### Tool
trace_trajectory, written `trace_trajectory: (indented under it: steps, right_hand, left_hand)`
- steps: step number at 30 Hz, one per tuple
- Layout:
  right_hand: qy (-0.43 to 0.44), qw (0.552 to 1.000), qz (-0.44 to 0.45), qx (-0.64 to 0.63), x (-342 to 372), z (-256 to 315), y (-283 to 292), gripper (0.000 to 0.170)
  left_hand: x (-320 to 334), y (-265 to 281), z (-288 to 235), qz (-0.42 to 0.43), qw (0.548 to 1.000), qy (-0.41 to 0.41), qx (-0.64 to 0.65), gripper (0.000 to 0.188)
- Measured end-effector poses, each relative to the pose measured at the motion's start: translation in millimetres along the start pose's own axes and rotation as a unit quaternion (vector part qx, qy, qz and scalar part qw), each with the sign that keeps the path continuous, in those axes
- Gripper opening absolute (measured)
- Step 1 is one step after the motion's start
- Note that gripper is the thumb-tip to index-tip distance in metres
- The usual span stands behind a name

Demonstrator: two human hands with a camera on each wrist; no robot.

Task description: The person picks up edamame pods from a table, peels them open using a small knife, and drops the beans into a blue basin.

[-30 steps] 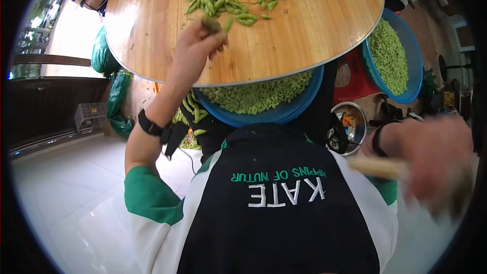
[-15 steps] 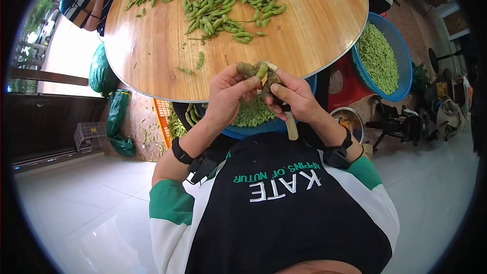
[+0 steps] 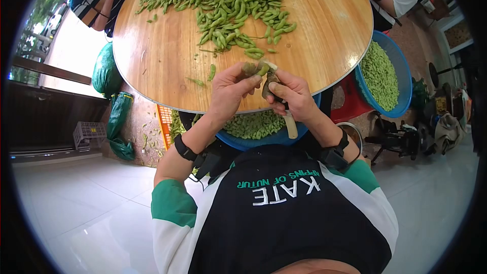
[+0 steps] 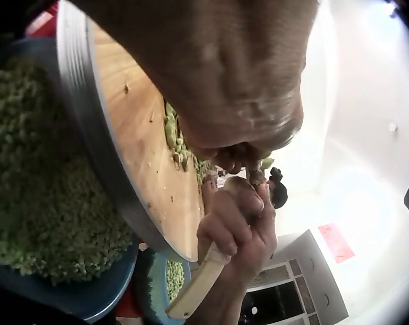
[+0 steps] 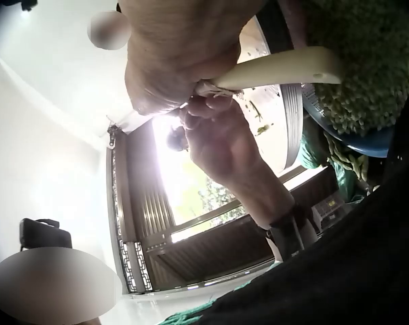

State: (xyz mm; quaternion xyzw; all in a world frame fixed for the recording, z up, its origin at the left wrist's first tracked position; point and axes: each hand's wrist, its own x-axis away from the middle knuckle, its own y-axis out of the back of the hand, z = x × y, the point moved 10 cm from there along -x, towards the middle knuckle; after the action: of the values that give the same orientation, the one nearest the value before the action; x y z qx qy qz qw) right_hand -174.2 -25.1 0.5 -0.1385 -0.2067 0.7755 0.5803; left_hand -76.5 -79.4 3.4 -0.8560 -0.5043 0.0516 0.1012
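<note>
Above the near edge of the round wooden table point(image 3: 167, 89), the two hands meet at the fingertips. My left hand point(image 3: 226, 90) pinches a green soybean pod point(image 3: 263, 69) between thumb and fingers. The fingers of my right hand point(image 3: 294, 95) curl round a tool with a pale cream handle point(image 3: 290, 126), which slants down toward the lap. Its working end is hidden among the fingers. Brownish wraps cover some fingertips on both hands. In the right wrist view the cream handle point(image 5: 285, 70) sticks out past the right hand point(image 5: 184, 54).
A large heap of pods point(image 3: 223, 0) covers the far side of the table, with loose pods point(image 3: 211, 72) nearer. Under the edge sits a blue basin of shelled beans point(image 3: 253, 126); another blue basin point(image 3: 406, 91) stands at right. Two other people sit across the table.
The right hand swung in with the tool from far right to meet the left hand, which drew back from the table with a pod. Since half a second ago, the hands have barely moved.
</note>
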Motion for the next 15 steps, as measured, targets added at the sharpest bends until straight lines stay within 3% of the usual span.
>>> trace_trajectory:
  steps: [4,6,7,9,10,12,15]
  right_hand:
    - [-0.014,0.999,-0.021,-0.028,1.1,-3.5,0.7,0.037]
    - [-0.014,0.999,-0.021,-0.025,-0.2,-1.9,3.2,0.035]
    - [-0.033,0.997,-0.001,-0.075,0.4,-6.1,2.3,0.034]
    - [-0.054,0.990,0.019,-0.126,1.0,-9.9,-0.7,0.032]
    - [-0.061,0.983,0.043,-0.166,1.1,-10.2,-6.0,0.031]
    - [-0.067,0.974,0.066,-0.206,1.7,-11.0,-9.7,0.030]
    - [-0.083,0.960,0.077,-0.256,2.4,-19.3,-8.5,0.028]
  left_hand:
    - [-3.6,1.5,5.3,0.023,0.999,0.014,0.026,0.015]
    - [-5.4,-3.8,20.5,0.064,0.984,0.091,0.142,0.012]
    - [-7.0,-1.9,19.2,0.064,0.984,0.089,0.141,0.012]
    - [-0.5,-13.9,32.3,0.108,0.939,0.184,0.270,0.013]
    - [-0.6,-11.3,36.7,0.108,0.939,0.184,0.269,0.013]
    - [4.9,-26.7,36.3,0.192,0.892,0.192,0.362,0.015]
    - [6.0,-28.8,37.1,0.187,0.891,0.196,0.364,0.017]
